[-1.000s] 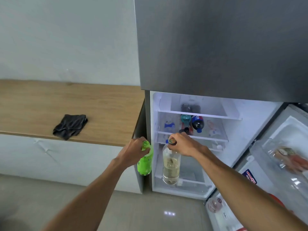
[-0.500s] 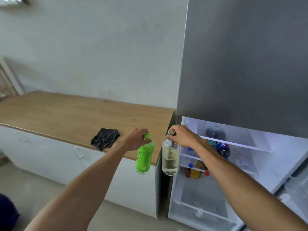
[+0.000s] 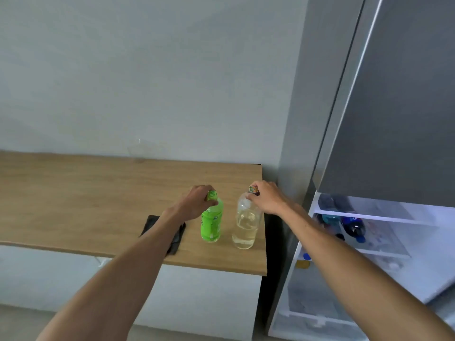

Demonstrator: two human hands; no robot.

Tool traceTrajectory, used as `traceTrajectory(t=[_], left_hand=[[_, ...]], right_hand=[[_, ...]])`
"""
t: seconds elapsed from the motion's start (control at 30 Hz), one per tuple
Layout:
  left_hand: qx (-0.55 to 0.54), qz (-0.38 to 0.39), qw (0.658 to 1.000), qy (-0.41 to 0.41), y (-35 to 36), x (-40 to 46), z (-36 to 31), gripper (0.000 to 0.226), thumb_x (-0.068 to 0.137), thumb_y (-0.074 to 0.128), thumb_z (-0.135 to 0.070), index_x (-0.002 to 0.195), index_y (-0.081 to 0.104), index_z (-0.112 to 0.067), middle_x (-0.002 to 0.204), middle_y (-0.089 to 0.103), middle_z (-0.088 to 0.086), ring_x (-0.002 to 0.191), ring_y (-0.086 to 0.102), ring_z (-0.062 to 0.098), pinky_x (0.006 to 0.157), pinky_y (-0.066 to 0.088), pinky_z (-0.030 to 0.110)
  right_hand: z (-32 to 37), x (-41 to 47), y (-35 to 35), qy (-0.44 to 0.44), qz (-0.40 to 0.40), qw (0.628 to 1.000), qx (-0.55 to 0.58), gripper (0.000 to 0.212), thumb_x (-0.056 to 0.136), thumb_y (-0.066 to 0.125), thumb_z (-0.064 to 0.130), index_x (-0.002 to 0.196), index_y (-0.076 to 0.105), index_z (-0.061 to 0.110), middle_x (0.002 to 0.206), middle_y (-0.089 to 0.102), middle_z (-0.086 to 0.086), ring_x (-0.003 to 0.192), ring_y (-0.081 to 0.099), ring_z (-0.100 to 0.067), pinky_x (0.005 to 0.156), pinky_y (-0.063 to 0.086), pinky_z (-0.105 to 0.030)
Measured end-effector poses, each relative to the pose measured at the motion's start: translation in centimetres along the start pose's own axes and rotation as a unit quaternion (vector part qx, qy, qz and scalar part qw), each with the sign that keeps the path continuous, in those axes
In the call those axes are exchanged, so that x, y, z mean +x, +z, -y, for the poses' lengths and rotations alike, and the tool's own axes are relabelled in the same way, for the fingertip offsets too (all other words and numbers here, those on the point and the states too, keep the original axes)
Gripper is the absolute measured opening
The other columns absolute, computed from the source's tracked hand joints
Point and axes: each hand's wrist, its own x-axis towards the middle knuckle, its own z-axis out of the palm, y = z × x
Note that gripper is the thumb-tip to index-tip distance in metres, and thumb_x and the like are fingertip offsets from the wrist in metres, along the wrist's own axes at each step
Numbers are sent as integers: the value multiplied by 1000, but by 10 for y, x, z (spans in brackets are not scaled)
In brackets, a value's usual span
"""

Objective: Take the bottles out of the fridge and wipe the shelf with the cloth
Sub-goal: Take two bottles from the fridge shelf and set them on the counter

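My left hand (image 3: 194, 203) grips the neck of a green bottle (image 3: 211, 223) that stands upright on the wooden counter (image 3: 98, 193). My right hand (image 3: 267, 199) holds the cap of a clear bottle (image 3: 245, 226) with pale yellow liquid, also upright near the counter's right end. A dark cloth (image 3: 177, 236) lies on the counter just left of the green bottle, partly hidden by my left forearm. The open fridge (image 3: 369, 242) is at the right; a dark bottle with a blue cap (image 3: 354, 227) and other bottles lie on its shelf (image 3: 384, 252).
The grey upper fridge door (image 3: 394, 107) rises at the right. A narrow dark gap separates the counter's right edge from the fridge. White cabinet fronts (image 3: 209, 303) sit below the counter, a plain wall behind it.
Both hands carried the two bottles from the fridge up and left over the counter; the bottles now stand on the wood beside the cloth. The view swung left and up.
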Motion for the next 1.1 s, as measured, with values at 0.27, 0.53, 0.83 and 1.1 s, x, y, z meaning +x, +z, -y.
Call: traceTrajectory(t=[0.27, 0.53, 0.83, 1.1], left_hand=[[-44, -24, 999, -16, 3, 54, 42, 32, 81, 69, -24, 109, 62, -9, 101, 65, 16, 94, 59, 35, 76, 43, 33], [-80, -29, 995, -45, 2, 108, 52, 35, 85, 66, -18, 116, 60, -3, 107, 66, 19, 102, 57, 33, 73, 35, 26], [-100, -13, 994, -32, 7, 140, 50, 31, 88, 62, -18, 114, 58, -1, 107, 63, 19, 97, 56, 31, 69, 32, 25], [-51, 38, 998, 8, 6, 150, 54, 35, 91, 59, -19, 121, 52, -1, 108, 57, 23, 101, 53, 36, 76, 33, 29]], right_hand=[[18, 70, 24, 34, -7, 999, -15, 34, 97, 55, 32, 125, 57, 11, 127, 62, -17, 114, 60, -33, 88, 46, -34], [10, 125, 26, 34, -6, 999, -20, 27, 96, 57, 28, 118, 58, 13, 122, 63, -16, 110, 60, -33, 86, 49, -36], [5, 154, 30, 30, -10, 999, -19, 29, 97, 58, 29, 120, 56, 12, 122, 62, -17, 112, 57, -34, 88, 45, -36], [5, 159, 32, 30, -16, 999, -14, 27, 96, 60, 30, 117, 57, 14, 119, 62, -15, 108, 59, -32, 88, 48, -37]])
